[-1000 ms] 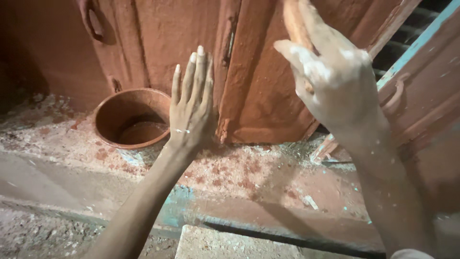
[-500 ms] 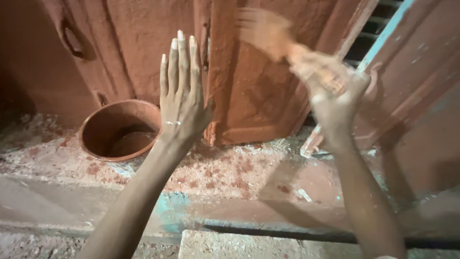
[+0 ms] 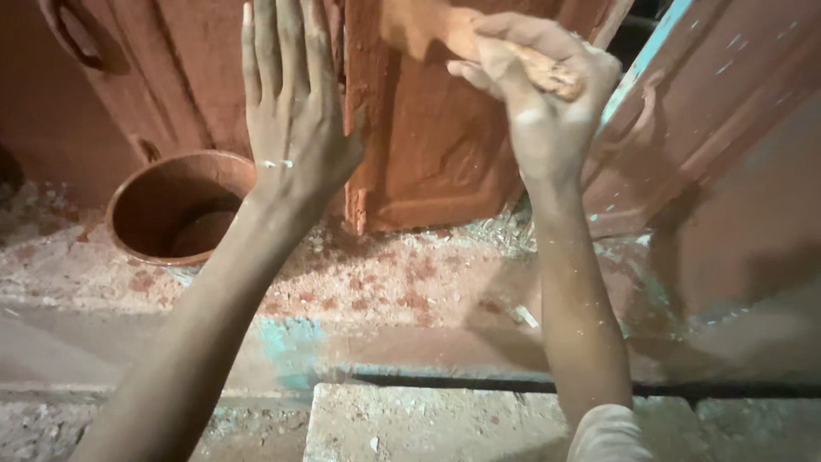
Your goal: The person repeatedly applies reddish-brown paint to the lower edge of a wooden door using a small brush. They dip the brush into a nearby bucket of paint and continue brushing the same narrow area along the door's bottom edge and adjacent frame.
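Note:
My left hand (image 3: 291, 120) is held flat with fingers together and pointing up, against the reddish-brown door panel (image 3: 428, 137). A thin ring sits on one finger. My right hand (image 3: 539, 85) is raised to the right of it, fingers curled round a dusty tan scrubbing pad or sanding block (image 3: 479, 43) whose upper end is pressed on the panel. Both hands and forearms are coated in pale dust.
A round reddish bucket (image 3: 175, 205) stands on the floor at the lower left of the door. Dust and scrapings cover the threshold (image 3: 385, 282). A second door leaf with a turquoise edge (image 3: 684, 111) leans at the right. A concrete step lies below.
Both hands have shifted left and upward across the door. The right hand has swept the pad over the panel, blurred half a second ago, and has curled more tightly round it.

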A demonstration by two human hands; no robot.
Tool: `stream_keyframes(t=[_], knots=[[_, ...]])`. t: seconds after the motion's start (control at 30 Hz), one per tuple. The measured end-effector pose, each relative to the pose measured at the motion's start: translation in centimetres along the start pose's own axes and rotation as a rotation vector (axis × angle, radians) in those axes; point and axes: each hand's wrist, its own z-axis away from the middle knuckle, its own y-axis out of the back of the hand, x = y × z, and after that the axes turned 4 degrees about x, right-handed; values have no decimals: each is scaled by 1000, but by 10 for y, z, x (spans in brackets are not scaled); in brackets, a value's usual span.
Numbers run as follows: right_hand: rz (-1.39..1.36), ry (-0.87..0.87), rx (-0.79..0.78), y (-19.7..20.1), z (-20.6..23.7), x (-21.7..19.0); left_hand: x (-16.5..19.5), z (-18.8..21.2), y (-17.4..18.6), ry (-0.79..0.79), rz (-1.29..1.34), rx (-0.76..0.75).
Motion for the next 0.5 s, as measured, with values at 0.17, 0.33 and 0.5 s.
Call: stream_keyframes(t=[0.17,0.33,0.5], knots=[[138,74,221,28,-11,-4,0,-4,-3,-61,-25,87],[1015,411,204,47,-13,-32,-1,-4,-1,-64,-22,81],[766,414,90,22,-28,-15,-2,-16,3,-62,-75,71]])
